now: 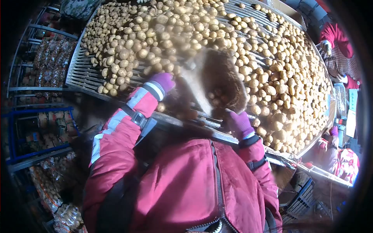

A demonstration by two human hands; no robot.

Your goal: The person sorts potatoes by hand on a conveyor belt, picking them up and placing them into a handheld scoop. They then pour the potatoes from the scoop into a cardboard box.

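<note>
A brown sack or basket-like container (pixel 227 73) lies tilted over the slatted table (pixel 83 72), its mouth showing a few potatoes inside. My right hand (pixel 239 123), in a purple glove, is closed on the near rim of this container. My left hand (pixel 164 82), also in a purple glove, is at the container's left side, near the potatoes; its fingers are blurred and what they hold cannot be made out. Many potatoes (pixel 124 54) are heaped around and beyond the container, some smeared by motion.
Another person (pixel 342 46) stands at the upper right, and a further person (pixel 345 161) is at the lower right. Metal racks (pixel 42 89) with filled bags (pixel 52 62) line the left side. A blue crate (pixel 303 198) stands low on the right.
</note>
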